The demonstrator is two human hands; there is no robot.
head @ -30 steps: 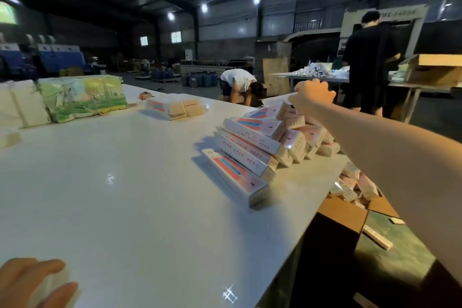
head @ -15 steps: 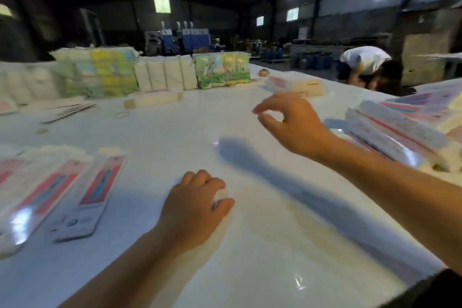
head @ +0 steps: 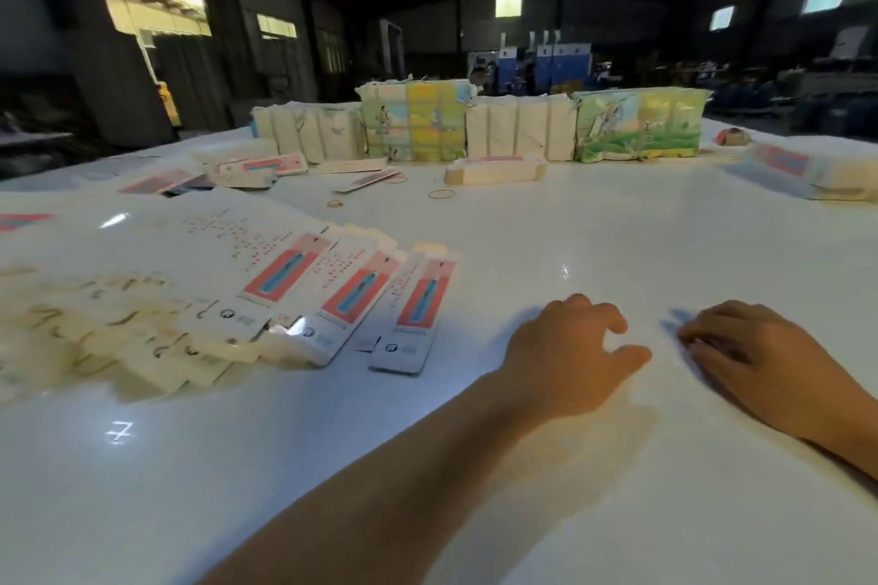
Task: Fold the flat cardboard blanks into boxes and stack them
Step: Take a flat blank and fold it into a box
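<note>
Both hands rest on the white table (head: 617,228) and hold nothing. The left hand (head: 567,354) lies palm down with its fingers loosely bent and its thumb pointing to the right. The right hand (head: 755,354) is just beside it, fingers gently curled, the tips touching the table. Neither hand pinches or grips a thing.

The flat blanks (head: 342,295) lie fanned out to the left of the left hand, near but not touching it. They overlap like spread cards, likely so that one can be slid off the top with ease. Each blank has a red and blue picture down its middle and small round marks at the near end. The print is too small to read.

More blanks (head: 247,169) lie farther back on the left. Behind them stand wrapped bundles (head: 413,121) in a row at the far side of the table, some plain white, some with a bright drawn picture. These look like stock kept out of the way. Rubber bands (head: 442,194) lie loose near the middle, maybe from opened bundles. A pile of white boxes (head: 807,171) sits far right.

The next job is probably to reach left for a blank.
</note>
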